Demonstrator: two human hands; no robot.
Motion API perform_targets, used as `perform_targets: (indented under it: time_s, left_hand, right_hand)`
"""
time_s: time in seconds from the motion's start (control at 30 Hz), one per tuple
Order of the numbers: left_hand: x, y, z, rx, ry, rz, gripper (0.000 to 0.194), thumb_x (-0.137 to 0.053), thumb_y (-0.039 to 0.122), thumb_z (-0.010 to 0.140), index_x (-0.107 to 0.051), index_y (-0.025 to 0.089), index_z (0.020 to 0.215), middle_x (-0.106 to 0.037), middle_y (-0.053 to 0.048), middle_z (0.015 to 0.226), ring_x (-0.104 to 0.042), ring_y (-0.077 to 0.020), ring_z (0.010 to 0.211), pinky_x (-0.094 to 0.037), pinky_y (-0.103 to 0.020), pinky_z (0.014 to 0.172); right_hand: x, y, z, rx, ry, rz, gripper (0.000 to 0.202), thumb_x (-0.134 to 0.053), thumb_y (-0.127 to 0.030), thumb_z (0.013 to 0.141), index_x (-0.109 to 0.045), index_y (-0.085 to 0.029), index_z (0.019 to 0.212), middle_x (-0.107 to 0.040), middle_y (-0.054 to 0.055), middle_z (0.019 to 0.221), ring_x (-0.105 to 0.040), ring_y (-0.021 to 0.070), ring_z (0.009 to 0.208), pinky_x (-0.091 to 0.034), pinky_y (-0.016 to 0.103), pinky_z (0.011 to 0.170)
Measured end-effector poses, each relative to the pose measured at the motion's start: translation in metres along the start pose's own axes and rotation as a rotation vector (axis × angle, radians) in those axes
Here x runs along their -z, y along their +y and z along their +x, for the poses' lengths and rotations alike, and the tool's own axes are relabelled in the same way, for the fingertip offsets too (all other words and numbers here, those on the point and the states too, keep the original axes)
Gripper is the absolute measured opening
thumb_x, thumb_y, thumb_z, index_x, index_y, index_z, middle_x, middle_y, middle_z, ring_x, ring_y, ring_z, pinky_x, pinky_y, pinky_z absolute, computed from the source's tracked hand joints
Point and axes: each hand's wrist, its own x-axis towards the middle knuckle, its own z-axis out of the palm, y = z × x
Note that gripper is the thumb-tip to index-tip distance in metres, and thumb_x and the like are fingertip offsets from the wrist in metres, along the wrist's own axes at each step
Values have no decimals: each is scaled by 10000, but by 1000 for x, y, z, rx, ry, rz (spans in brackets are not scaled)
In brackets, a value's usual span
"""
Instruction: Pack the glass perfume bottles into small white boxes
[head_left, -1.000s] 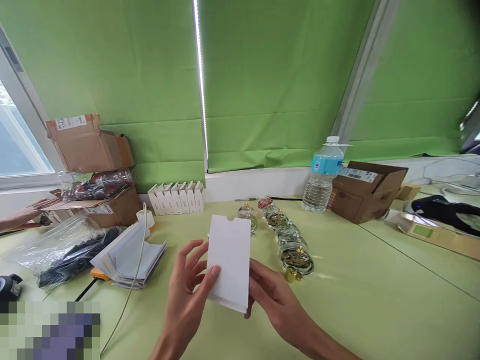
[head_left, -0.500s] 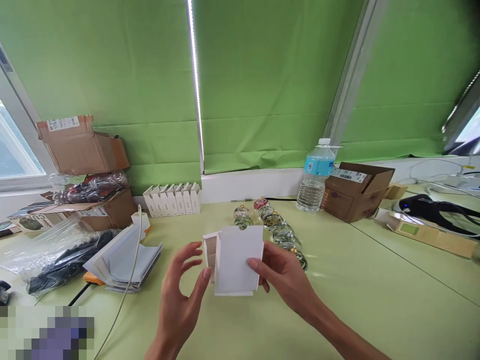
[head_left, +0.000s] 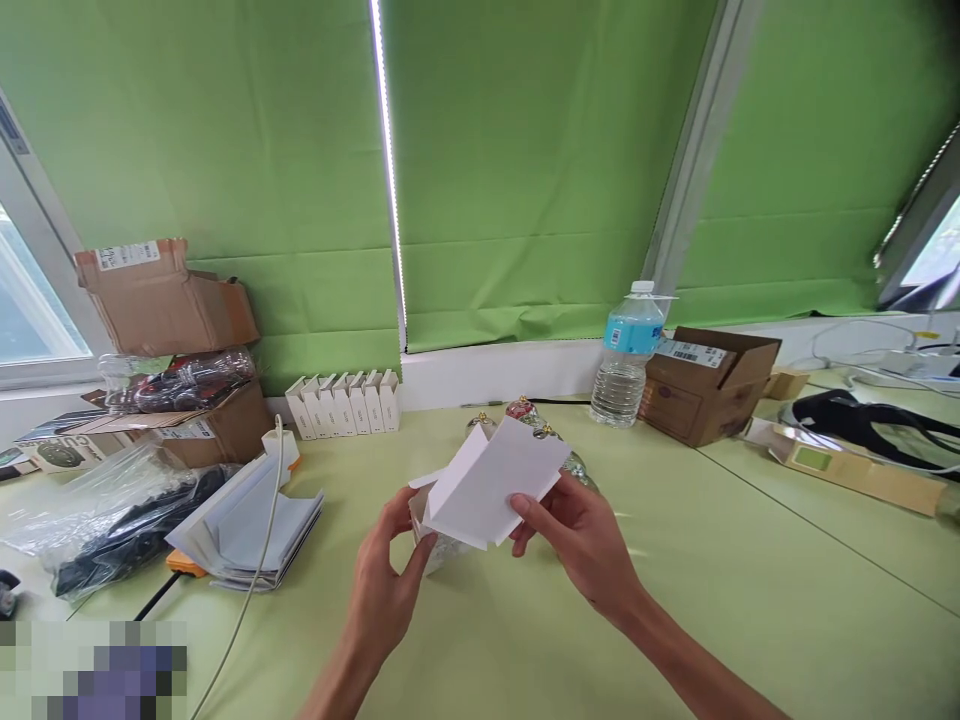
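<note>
Above the middle of the table, a white paper box (head_left: 499, 480) is tilted, with flaps standing out at its left side. My right hand (head_left: 577, 530) pinches its right edge, thumb on the front face and fingers behind. With thumb and fingers, my left hand (head_left: 394, 570) grips the lower left part of the box, where an inner side and something clear or shiny show; I cannot make out what that is. Behind the box, several round glass ornaments (head_left: 521, 408) with gold caps lie on the table, mostly hidden.
A row of small white boxes (head_left: 345, 405) stands at the back left. Papers (head_left: 262, 530), a cable and cardboard boxes (head_left: 165, 300) are on the left. A water bottle (head_left: 626, 355), an open brown box (head_left: 705, 385) and a black strap (head_left: 862, 425) are at the right.
The white box has turned clockwise and tilted. My left hand, apart from it earlier, has closed on its left side. My right hand keeps its hold.
</note>
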Motion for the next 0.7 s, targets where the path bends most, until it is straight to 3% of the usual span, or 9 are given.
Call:
perform_targets:
  time_s: [0.13, 0.33, 0.43, 0.53, 0.7]
  left_hand:
    - [4, 5, -3, -8, -99, -53, 435, -562, 319, 869, -430, 308, 1283, -603, -33, 1236, -588, -203, 1103, -480, -375, 948]
    - [11, 14, -5, 32, -228, -46, 482, -564, 315, 866, -370, 313, 1308, -607, -41, 1255, -578, -219, 1139, -448, -440, 995]
    - [14, 15, -6, 61, -234, -48, 491, -570, 330, 863, -335, 319, 1294, -607, -45, 1264, -610, -214, 1094, -465, -458, 982]
    - [14, 13, -7, 73, -211, -22, 503, -573, 343, 861, -306, 325, 1287, -603, -52, 1274, -631, -215, 1064, -484, -476, 964]
    - [11, 7, -6, -91, -164, -4, 479, -564, 306, 870, -350, 317, 1298, -600, -50, 1278, -638, -209, 1071, -541, -409, 916]
  right_hand:
    - [0, 0, -2, 24, -2, 12, 290, -708, -325, 787, -609, -186, 1022, -669, 46, 870, -631, 151, 621, -590, 304, 538]
    - [6, 8, -1, 72, 2, -79, 251, -705, -325, 788, -617, -203, 989, -666, 32, 870, -600, 135, 640, -554, 269, 532]
    - [9, 10, 0, 80, -7, -223, 251, -692, -347, 796, -633, -202, 993, -673, 38, 870, -597, 143, 667, -527, 257, 535]
    - [11, 11, 2, 106, -4, -318, 264, -674, -376, 806, -649, -197, 999, -681, 52, 904, -617, 179, 768, -542, 301, 668]
    - [12, 9, 5, 141, 10, -401, 276, -643, -410, 822, -649, -191, 990, -678, 57, 901, -615, 211, 836, -532, 337, 744]
